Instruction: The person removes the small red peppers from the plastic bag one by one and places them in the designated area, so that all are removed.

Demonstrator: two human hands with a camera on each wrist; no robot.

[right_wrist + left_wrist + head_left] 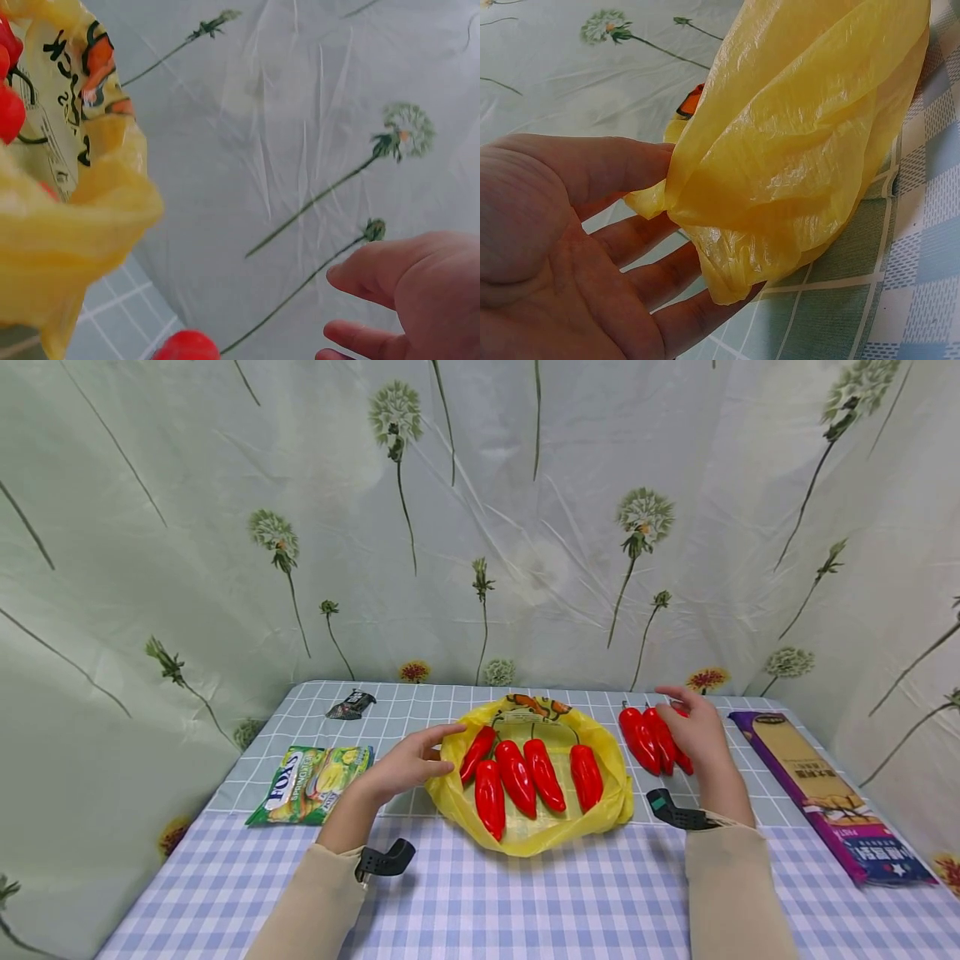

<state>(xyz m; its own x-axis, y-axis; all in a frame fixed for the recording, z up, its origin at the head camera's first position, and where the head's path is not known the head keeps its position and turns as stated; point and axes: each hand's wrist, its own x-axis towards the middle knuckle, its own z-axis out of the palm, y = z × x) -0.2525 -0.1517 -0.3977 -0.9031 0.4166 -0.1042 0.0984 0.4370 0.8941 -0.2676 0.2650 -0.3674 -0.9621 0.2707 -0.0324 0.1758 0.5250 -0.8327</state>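
Observation:
In the head view my left hand is at the left rim of a yellow plastic bag. Its thumb and fingers are spread, and the left wrist view shows the fingertips going behind the bag's crumpled side. Several red peppers lie inside the wide mouth of the bag. To the right, my right hand hovers at a small group of red peppers, partly covering them. Its fingers are loosely bent and apart, with nothing between them. One pepper shows at the bottom of the right wrist view.
A green snack packet lies left of the bag, with a small black wrapper behind it. Along the right side rests a long purple pasta packet. A flowered curtain hangs behind the checked tablecloth.

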